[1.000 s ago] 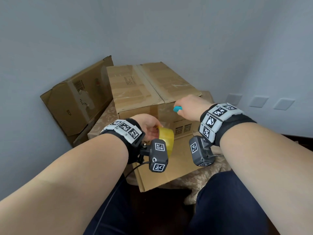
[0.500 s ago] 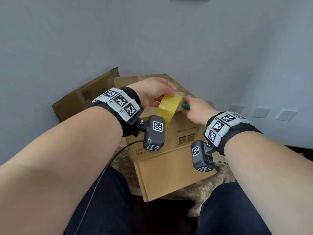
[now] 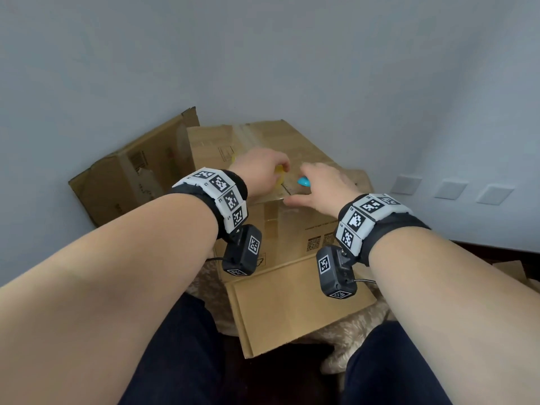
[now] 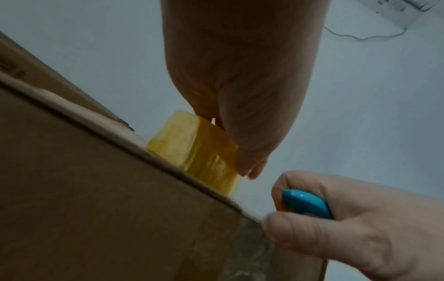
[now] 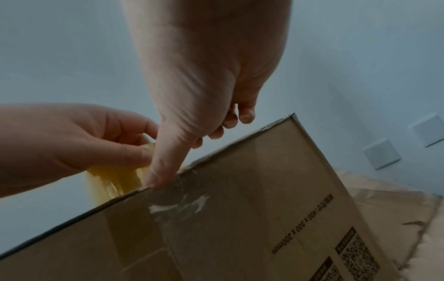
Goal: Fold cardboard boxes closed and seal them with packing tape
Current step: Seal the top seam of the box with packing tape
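The brown cardboard box (image 3: 280, 159) stands closed on a beige patterned cloth (image 3: 359, 325), its back near the grey wall (image 3: 263, 54). On its top, near the front edge and over the middle seam, the left hand (image 3: 260, 171) holds the yellow roll of packing tape (image 4: 192, 148) with curled fingers and thumb. The roll stands on its edge on the box top.

The right hand (image 3: 321, 185) is just beside it. Its thumb presses on the front edge of the box, where a clear strip of tape already goes down the front face, and the other fingers are curled around a small turquoise plastic tool (image 4: 307, 205), probably a cutter.

I judge the roll as light and stiff, easy to hold by its two flat sides. The free tape is thin, sticky and wrinkles easily, so it needs tension. The box walls are stiff but the flaps can sink if pressed hard.

A flattened brown carton (image 3: 131, 171) leans at the wall to the left.
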